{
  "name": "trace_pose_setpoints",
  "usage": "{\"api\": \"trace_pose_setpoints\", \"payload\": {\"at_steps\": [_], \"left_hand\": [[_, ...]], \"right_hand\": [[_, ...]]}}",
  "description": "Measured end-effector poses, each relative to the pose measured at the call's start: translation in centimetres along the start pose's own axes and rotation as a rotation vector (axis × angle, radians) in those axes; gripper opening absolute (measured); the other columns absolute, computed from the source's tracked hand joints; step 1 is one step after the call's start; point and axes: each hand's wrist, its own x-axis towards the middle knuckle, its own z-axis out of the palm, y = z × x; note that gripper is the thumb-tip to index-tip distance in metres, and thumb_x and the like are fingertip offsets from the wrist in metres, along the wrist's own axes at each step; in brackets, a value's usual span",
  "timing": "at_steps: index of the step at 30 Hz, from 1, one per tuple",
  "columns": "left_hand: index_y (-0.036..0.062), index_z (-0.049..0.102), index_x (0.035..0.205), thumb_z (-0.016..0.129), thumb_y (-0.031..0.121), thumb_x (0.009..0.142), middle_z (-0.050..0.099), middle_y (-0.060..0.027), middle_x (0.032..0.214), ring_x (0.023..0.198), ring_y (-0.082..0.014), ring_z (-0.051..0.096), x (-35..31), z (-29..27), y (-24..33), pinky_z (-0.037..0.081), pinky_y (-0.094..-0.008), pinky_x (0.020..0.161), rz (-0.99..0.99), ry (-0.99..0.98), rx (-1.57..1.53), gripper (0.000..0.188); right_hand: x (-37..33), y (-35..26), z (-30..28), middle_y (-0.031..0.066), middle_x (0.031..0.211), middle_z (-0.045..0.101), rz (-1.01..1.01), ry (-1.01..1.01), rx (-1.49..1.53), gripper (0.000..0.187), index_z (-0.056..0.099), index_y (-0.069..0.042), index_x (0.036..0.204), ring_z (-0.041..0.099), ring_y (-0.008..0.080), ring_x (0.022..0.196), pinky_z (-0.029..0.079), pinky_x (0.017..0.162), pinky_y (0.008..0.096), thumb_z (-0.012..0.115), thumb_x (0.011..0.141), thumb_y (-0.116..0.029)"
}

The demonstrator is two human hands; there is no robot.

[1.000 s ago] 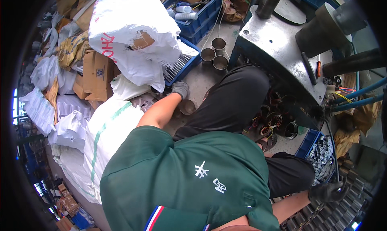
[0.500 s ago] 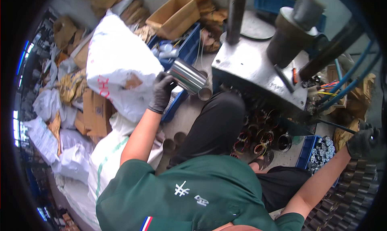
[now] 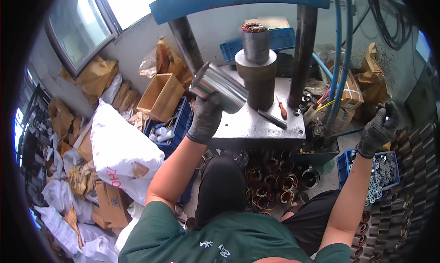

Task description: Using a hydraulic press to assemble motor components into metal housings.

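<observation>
My left hand (image 3: 205,118), in a dark grey glove, grips a shiny metal tube (image 3: 222,89), held tilted above the left part of the press's metal plate (image 3: 238,129). Just right of the tube, a wound motor stator (image 3: 255,45) with coloured wires on top stands upright on a stepped dark metal post (image 3: 260,86). Far out to the right, my gloved right hand (image 3: 379,127) has its fingers curled at the end of a thin black lever (image 3: 349,132); the lever's tip is hidden by the hand.
An orange-handled screwdriver (image 3: 281,110) and a dark bar (image 3: 272,119) lie on the plate. Two steel columns (image 3: 302,56) flank the post under a blue crossbeam (image 3: 238,4). A blue crate (image 3: 343,171) holds metal parts. Wired stators (image 3: 270,180) sit below; a white sack (image 3: 123,143) stands left.
The view has tilted up toward the press. My left hand has brought the tube from beside the plate to over it, near the post. My right hand stays at the lever.
</observation>
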Motion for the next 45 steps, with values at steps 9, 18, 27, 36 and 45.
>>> {"api": "trace_pose_setpoints", "payload": {"at_steps": [9, 18, 27, 36, 45], "left_hand": [[0.0075, 0.031, 0.154, 0.101, 0.025, 0.066, 0.052, -0.0119, 0.145, 0.133, -0.0236, 0.055, 12.2, 10.0, 1.2, 0.051, -0.0372, 0.111, 0.845, -0.405, 1.050, 0.113], [0.0052, 0.037, 0.149, 0.103, 0.028, 0.056, 0.057, -0.0133, 0.139, 0.126, -0.0271, 0.061, 18.6, 11.4, 1.0, 0.052, -0.0377, 0.111, 0.548, -0.216, 1.187, 0.116], [0.0011, 0.040, 0.147, 0.101, 0.027, 0.059, 0.059, -0.0152, 0.139, 0.127, -0.0268, 0.060, 21.9, 12.7, 1.5, 0.052, -0.0378, 0.111, 0.441, -0.264, 1.201, 0.111], [-0.0028, 0.044, 0.136, 0.098, 0.028, 0.068, 0.064, -0.0176, 0.128, 0.117, -0.0261, 0.066, 26.7, 11.2, 1.9, 0.057, -0.0373, 0.102, 0.249, -0.201, 1.056, 0.092], [-0.0022, 0.049, 0.127, 0.095, 0.032, 0.072, 0.067, -0.0174, 0.111, 0.093, -0.0261, 0.072, 25.8, 10.7, 0.9, 0.063, -0.0399, 0.078, 0.083, 0.093, 0.768, 0.079]], "right_hand": [[0.0, -1.3, 0.1, 0.0087, 0.112, 0.067, 0.001, 0.006, -0.023, 0.025, 0.066, 0.001, 0.123, 0.072, 0.0175, 0.093, 0.058, 0.086, 0.0308, 0.057, 0.100, 0.006], [-0.1, -1.4, 0.1, 0.0106, 0.107, 0.067, 0.018, 0.017, -0.026, 0.024, 0.068, 0.002, 0.118, 0.069, 0.0201, 0.096, 0.057, 0.088, 0.0323, 0.058, 0.097, 0.008], [-0.2, -1.5, -0.1, 0.0117, 0.108, 0.067, -0.002, 0.016, -0.089, 0.026, 0.070, 0.001, 0.116, 0.066, 0.0232, 0.101, 0.056, 0.089, 0.0345, 0.060, 0.093, 0.009], [-0.3, -1.4, -0.1, 0.0124, 0.106, 0.067, -0.034, 0.030, -0.085, 0.025, 0.070, 0.000, 0.116, 0.068, 0.0240, 0.098, 0.057, 0.088, 0.0348, 0.062, 0.094, 0.008], [1.3, -3.7, -2.1, 0.0126, 0.103, 0.074, 0.141, -0.118, -0.110, 0.015, 0.072, 0.001, 0.111, 0.072, 0.0230, 0.094, 0.057, 0.087, 0.0351, 0.066, 0.099, -0.006]]}}
